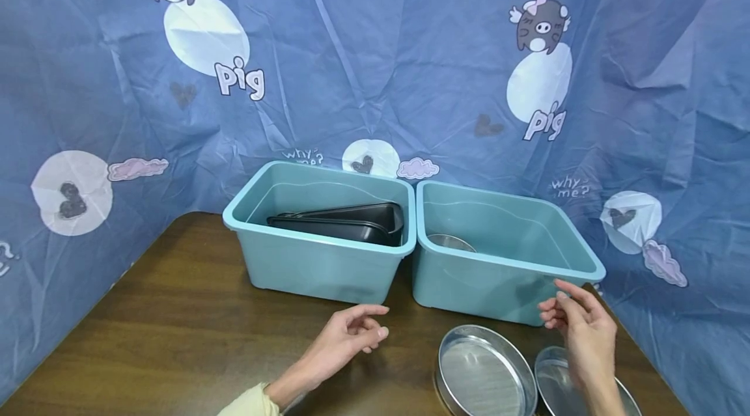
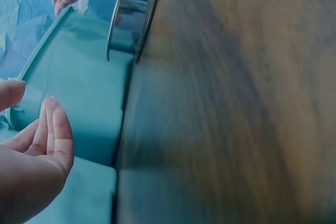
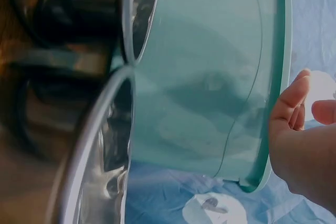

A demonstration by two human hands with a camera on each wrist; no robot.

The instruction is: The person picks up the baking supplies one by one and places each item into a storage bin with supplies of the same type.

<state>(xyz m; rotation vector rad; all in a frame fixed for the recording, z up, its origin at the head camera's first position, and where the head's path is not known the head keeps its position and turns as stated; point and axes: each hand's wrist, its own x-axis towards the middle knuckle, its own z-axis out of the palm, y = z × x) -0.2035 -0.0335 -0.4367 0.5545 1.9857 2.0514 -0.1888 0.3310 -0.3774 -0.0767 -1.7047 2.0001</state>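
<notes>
My left hand (image 1: 350, 336) hovers over the table before the gap between two teal bins, fingers loosely bent and holding nothing. My right hand (image 1: 588, 332) hangs in front of the right bin's (image 1: 469, 282) near right corner, also with nothing in it. Below that hand lies a round metal pan (image 1: 553, 374), partly hidden by the hand and wrist. Beside it, to the left, a round sieve with a mesh bottom (image 1: 486, 370) rests on the table. In the right wrist view, the right hand (image 3: 296, 129) appears beside the bin's rim, its fingers relaxed.
The left bin (image 1: 310, 266) holds black baking pans (image 1: 346, 228), one overlapping another. Inside the right bin, a round metal rim (image 1: 451, 242) shows at the near left. Both bins stand side by side on the brown wooden table (image 1: 176, 325), before a blue printed cloth (image 1: 375, 45).
</notes>
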